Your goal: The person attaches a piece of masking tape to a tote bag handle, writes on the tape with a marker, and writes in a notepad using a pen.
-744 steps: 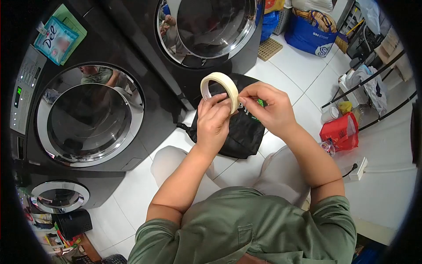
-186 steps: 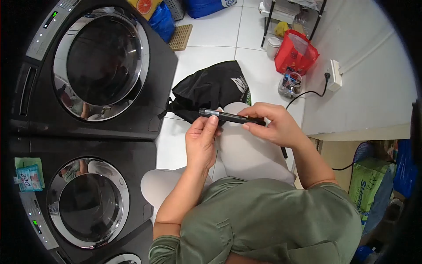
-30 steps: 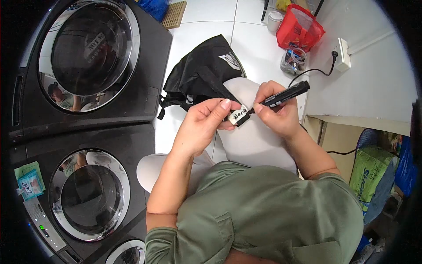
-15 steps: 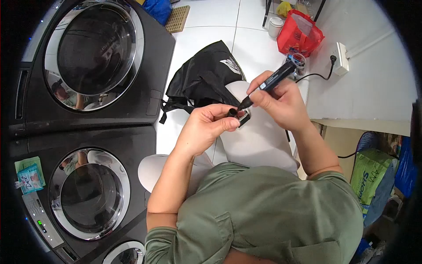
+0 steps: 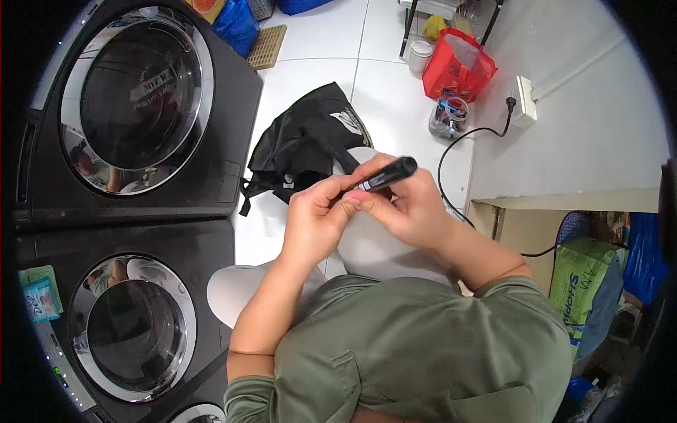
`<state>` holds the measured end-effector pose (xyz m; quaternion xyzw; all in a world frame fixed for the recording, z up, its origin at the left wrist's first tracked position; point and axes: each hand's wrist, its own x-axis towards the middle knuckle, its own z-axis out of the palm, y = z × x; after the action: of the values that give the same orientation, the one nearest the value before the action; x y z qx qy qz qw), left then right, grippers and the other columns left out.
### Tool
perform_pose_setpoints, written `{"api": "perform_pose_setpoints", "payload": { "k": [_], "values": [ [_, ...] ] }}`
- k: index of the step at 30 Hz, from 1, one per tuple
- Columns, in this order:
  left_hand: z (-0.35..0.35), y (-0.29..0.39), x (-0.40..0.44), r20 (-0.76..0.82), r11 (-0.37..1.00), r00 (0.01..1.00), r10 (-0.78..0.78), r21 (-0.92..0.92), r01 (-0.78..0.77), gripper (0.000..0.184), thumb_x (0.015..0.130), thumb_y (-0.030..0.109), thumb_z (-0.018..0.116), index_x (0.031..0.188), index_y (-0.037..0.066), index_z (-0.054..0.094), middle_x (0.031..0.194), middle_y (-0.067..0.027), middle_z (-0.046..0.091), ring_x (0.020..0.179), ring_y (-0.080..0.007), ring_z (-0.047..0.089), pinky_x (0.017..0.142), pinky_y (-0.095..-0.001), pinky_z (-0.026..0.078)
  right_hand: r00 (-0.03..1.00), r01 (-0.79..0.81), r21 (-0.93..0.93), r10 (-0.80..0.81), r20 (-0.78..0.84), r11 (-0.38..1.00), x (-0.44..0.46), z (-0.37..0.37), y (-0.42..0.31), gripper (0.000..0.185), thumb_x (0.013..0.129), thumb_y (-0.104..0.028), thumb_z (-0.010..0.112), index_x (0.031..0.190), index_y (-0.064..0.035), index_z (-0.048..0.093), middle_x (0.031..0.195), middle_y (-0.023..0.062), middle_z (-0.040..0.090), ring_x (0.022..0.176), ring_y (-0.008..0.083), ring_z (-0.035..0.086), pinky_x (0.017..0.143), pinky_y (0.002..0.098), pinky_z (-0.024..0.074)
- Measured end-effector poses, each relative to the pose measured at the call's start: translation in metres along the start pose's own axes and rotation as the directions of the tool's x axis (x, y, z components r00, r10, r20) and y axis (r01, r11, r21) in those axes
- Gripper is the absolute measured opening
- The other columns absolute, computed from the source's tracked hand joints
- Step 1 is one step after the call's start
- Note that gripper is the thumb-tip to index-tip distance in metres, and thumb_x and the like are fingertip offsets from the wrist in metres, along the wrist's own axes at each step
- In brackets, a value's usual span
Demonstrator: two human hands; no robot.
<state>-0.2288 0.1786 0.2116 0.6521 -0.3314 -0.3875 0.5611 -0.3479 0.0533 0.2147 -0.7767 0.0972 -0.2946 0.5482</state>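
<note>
Mid-frame, the right hand [image 5: 416,209] grips one black marker [image 5: 386,175], the left hand [image 5: 314,220] pinching its lower end! One black bag [image 5: 303,134], upper centre.

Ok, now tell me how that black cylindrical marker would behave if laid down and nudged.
The black cylindrical marker would probably roll, since its exposed end looks round. It is likely stiff: the visible barrel runs straight, with no bend where the right hand grips it. It should be fairly light, judging by how slim it looks beside that hand.
</note>
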Motion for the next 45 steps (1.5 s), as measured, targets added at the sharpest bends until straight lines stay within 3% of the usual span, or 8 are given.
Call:
{"api": "perform_pose_setpoints", "payload": {
  "k": [6, 12, 18, 24, 30, 36, 43, 45],
  "values": [
    [0.007, 0.014, 0.019, -0.009, 0.947, 0.982, 0.188, 0.267, -0.179, 0.043, 0.080, 0.010, 0.078, 0.120, 0.001, 0.064, 0.106, -0.0067, 0.068, 0.086, -0.0067, 0.059, 0.068, -0.0224, 0.051, 0.906, -0.193, 0.496, 0.348, -0.242, 0.847, 0.011, -0.032, 0.045, 0.011, 0.088, -0.009, 0.071, 0.095, -0.0002, 0.068, 0.087, 0.0035, 0.068, 0.080, 0.0087, 0.061, 0.071, 0.0229, 0.0485],
    [-0.049, 0.013, 0.027, -0.197, 0.987, 0.971, 0.138, -0.051, -0.151, 0.036, 0.099, 0.024, 0.057, 0.128, 0.003, 0.060, 0.121, -0.0052, 0.064, 0.102, -0.0100, 0.058, 0.089, -0.0223, 0.044, 0.669, -0.458, -0.403, 0.009, -0.743, 0.792, 0.029, -0.174, 0.232, 0.037, 0.087, -0.035, 0.071, 0.090, 0.0019, 0.067, 0.082, 0.0147, 0.069, 0.074, 0.0261, 0.065, 0.069, 0.0373, 0.0493],
    [-0.085, 0.016, 0.031, -0.327, 0.990, 0.940, 0.095, -0.065, -0.122, 0.035, 0.097, 0.024, 0.061, 0.121, -0.002, 0.063, 0.117, -0.0068, 0.066, 0.107, -0.0122, 0.058, 0.097, -0.0270, 0.041, 0.649, -0.698, -0.679, 0.601, -0.466, 0.228, 0.042, -0.230, 0.366, 0.079, 0.068, -0.055, 0.080, 0.103, 0.0134, 0.062, 0.100, 0.0306, 0.067, 0.100, 0.0370, 0.067, 0.084, 0.0434, 0.0507],
    [-0.165, 0.011, 0.053, -0.407, 0.949, 0.859, 0.310, 0.182, -0.256, 0.043, 0.092, 0.024, 0.065, 0.130, 0.004, 0.059, 0.119, -0.0084, 0.065, 0.110, -0.0127, 0.058, 0.096, -0.0274, 0.044, 0.873, -0.461, -0.440, 0.482, -0.070, 0.771, 0.065, -0.144, 0.292, 0.054, 0.088, -0.032, 0.071, 0.127, 0.0024, 0.058, 0.100, 0.0172, 0.069, 0.083, 0.0210, 0.067, 0.072, 0.0320, 0.0538],
    [-0.281, -0.053, -0.076, -0.431, 0.116, 0.822, 0.371, 0.900, 0.420, 0.038, 0.092, 0.030, 0.057, 0.128, 0.017, 0.062, 0.131, -0.0098, 0.058, 0.117, -0.0291, 0.058, 0.098, -0.0411, 0.048, 0.756, -0.429, -0.590, 0.629, 0.180, 0.684, -0.002, -0.124, 0.360, 0.038, 0.092, -0.019, 0.058, 0.125, -0.0011, 0.061, 0.103, 0.0157, 0.069, 0.091, 0.0217, 0.067, 0.081, 0.0356, 0.0528],
    [-0.258, -0.301, -0.343, -0.955, 0.405, 0.175, -0.239, 0.066, 0.912, 0.032, 0.090, 0.033, 0.060, 0.103, 0.006, 0.069, 0.104, -0.0217, 0.068, 0.097, -0.0376, 0.065, 0.086, -0.0458, 0.051, 0.656, -0.301, -0.776, 0.711, 0.253, 0.554, -0.009, -0.138, 0.307, 0.036, 0.093, -0.018, 0.057, 0.125, -0.0010, 0.061, 0.105, 0.0173, 0.069, 0.093, 0.0239, 0.067, 0.082, 0.0360, 0.0521],
    [-0.034, -0.481, -0.386, -0.834, 0.435, 0.381, -0.399, 0.193, 0.880, 0.062, 0.077, 0.037, 0.078, 0.126, 0.010, 0.053, 0.131, -0.0226, 0.051, 0.130, -0.0408, 0.040, 0.103, -0.0507, 0.038, 0.609, 0.011, -0.860, 0.678, 0.411, 0.511, 0.014, -0.128, 0.197, 0.035, 0.093, -0.016, 0.055, 0.124, -0.0008, 0.060, 0.107, 0.0192, 0.068, 0.096, 0.0264, 0.067, 0.084, 0.0365, 0.0514],
    [-0.050, -0.531, -0.352, -0.715, 0.374, -0.283, -0.639, -0.610, 0.698, 0.040, 0.088, 0.025, 0.068, 0.120, 0.004, 0.056, 0.118, -0.0152, 0.061, 0.111, -0.0300, 0.059, 0.090, -0.0442, 0.051, 0.646, 0.128, -0.837, 0.595, 0.477, 0.532, 0.031, -0.116, 0.168, 0.034, 0.094, -0.016, 0.055, 0.124, -0.0008, 0.060, 0.108, 0.0198, 0.068, 0.097, 0.0272, 0.067, 0.084, 0.0366, 0.0512]
  ]
}}
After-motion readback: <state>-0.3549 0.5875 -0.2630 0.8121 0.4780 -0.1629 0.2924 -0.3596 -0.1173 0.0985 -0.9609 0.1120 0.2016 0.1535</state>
